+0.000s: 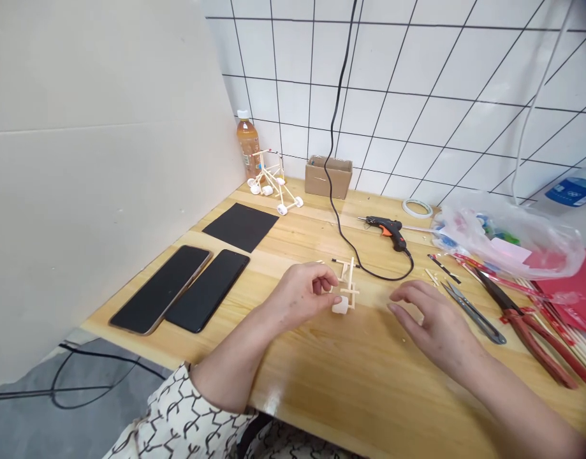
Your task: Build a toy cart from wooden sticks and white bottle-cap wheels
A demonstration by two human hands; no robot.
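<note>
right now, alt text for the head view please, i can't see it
A person's left hand touches a small stick frame on a wooden table, the right hand open and apart. A glue gun lies beyond.

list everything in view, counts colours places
small stick model: 1, cream, centre
larger stick model: 1, cream, back left
drink bottle: 1, amber, back left
box: 1, brown, by wall
sheets: 2, black left, red far right
phones: 2, black, front left
glue gun: 1, black, centre right
cords: 2, one black, one white, over wall
tape roll: 1, white, back right
plastic bag: 1, clear, right
blue-labelled bottle: 1, clear, far right
snips: 1, silver, right
pliers: 1, red-handled, right
sticks: several, cream, far right
table: 1, tan, below
tiled wall: 1, white, behind
side panel: 1, white, left
cables: several, black, lower left
left hand: 1, at small stick model
right hand: 1, front right
sleeve: 1, white patterned, lower left
</note>
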